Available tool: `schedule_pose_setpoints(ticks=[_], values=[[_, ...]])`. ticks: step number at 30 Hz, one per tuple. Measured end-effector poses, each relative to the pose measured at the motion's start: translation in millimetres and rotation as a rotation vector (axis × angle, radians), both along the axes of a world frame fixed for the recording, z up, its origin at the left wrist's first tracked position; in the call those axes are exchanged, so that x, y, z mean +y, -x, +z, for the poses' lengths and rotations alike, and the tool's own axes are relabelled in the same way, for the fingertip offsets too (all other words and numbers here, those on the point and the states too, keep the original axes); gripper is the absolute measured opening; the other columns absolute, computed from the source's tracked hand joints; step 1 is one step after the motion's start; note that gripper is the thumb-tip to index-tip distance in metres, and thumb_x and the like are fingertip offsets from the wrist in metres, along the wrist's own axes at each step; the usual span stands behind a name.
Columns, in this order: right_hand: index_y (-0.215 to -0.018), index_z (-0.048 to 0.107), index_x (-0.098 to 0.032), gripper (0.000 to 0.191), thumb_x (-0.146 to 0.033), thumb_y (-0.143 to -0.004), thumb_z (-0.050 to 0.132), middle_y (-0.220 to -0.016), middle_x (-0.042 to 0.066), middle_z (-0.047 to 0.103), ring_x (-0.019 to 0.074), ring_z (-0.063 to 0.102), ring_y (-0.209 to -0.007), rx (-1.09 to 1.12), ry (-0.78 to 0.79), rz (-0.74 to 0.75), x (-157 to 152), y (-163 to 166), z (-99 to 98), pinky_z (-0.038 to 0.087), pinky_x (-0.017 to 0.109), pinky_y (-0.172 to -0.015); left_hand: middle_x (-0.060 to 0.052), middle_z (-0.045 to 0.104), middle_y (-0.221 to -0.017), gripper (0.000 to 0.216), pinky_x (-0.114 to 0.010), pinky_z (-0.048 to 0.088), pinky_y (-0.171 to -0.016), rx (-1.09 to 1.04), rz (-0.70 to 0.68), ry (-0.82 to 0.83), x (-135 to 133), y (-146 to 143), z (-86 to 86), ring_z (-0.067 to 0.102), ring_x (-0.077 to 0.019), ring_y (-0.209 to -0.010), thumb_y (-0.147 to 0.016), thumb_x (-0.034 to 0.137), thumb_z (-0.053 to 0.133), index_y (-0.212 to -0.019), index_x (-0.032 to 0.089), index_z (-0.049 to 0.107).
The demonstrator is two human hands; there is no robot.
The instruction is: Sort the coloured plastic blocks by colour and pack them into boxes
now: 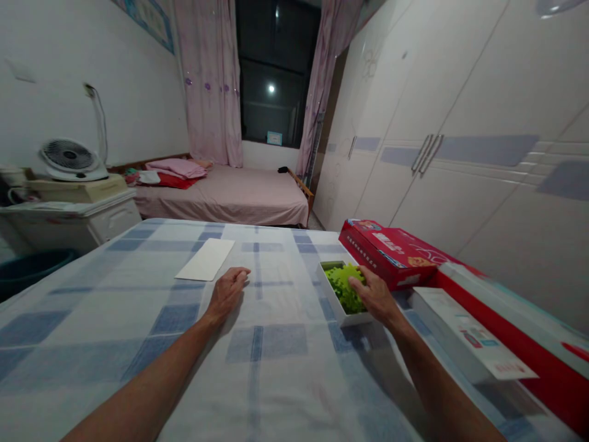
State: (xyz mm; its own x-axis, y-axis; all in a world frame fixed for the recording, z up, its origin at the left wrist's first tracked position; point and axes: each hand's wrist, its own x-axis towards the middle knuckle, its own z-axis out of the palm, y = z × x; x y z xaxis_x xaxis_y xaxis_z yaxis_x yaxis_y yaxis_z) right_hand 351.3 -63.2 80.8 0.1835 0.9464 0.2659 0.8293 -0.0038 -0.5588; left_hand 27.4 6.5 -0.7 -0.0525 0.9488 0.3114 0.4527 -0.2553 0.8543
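My right hand (375, 296) reaches into an open white box (353, 319) holding several bright green toothed plastic pieces (343, 281). Its thumb and fingers pinch one of those green pieces near the box's right side; the fingertips are partly hidden. My left hand (226, 294) rests on the blue-and-white checked cloth (271, 368), fingers curled together, with nothing visible in them. Just beyond it, to the left, a white rectangular card or lid (206, 259) lies flat on the cloth.
A red printed box (391, 248) lies behind my right hand. Further right are a white box with a printed flap (473, 334) and a long red-and-white carton (519, 313). Beyond the cloth stand a bed (230, 196), a fan (71, 158) on a cabinet, and wardrobes (414, 92).
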Motion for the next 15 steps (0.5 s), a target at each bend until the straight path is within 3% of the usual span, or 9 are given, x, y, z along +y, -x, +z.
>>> schedule_pose_setpoints(ticks=[4, 8, 12, 15], values=[[-0.093, 0.062, -0.016, 0.039, -0.043, -0.075, 0.041, -0.100, 0.010, 0.064, 0.0231, 0.058, -0.093, 0.061, -0.095, 0.008, 1.8, -17.5, -22.2, 0.042, 0.035, -0.082, -0.010, 0.066, -0.099, 0.042, -0.036, 0.047, -0.087, -0.025, -0.004, 0.018, -2.1, -0.5, 0.7, 0.061, -0.0211, -0.093, -0.079, 0.046, 0.042, -0.091, 0.013, 0.065], [-0.098, 0.062, -0.014, 0.043, -0.045, -0.077, 0.040, -0.102, 0.011, 0.064, 0.0220, 0.059, -0.095, 0.184, -0.155, -0.066, 3.7, -30.6, -37.5, 0.043, 0.036, -0.086, -0.010, 0.064, -0.104, 0.042, -0.035, 0.049, -0.085, -0.016, 0.007, -0.014, -6.0, -1.0, 4.6, 0.061, -0.0216, -0.095, -0.079, 0.045, 0.042, -0.094, 0.014, 0.064], [-0.099, 0.062, -0.013, 0.041, -0.042, -0.078, 0.043, -0.098, 0.010, 0.066, 0.0211, 0.061, -0.091, 0.287, -0.124, -0.116, 4.5, -40.6, -49.9, 0.045, 0.036, -0.085, -0.011, 0.060, -0.114, 0.039, -0.036, 0.045, -0.092, 0.217, 0.058, -0.152, -5.9, 2.6, 14.2, 0.055, -0.0230, -0.108, -0.080, 0.037, 0.035, -0.097, 0.015, 0.062], [-0.098, 0.063, -0.015, 0.034, -0.037, -0.077, 0.046, -0.096, 0.008, 0.067, 0.0200, 0.063, -0.085, 0.365, -0.063, -0.061, 5.4, -41.6, -56.3, 0.048, 0.035, -0.081, -0.015, 0.054, -0.122, 0.041, -0.039, 0.038, -0.100, 0.456, 0.171, -0.143, -1.2, 10.6, 18.2, 0.049, -0.0255, -0.116, -0.080, 0.033, 0.033, -0.103, 0.012, 0.061]])
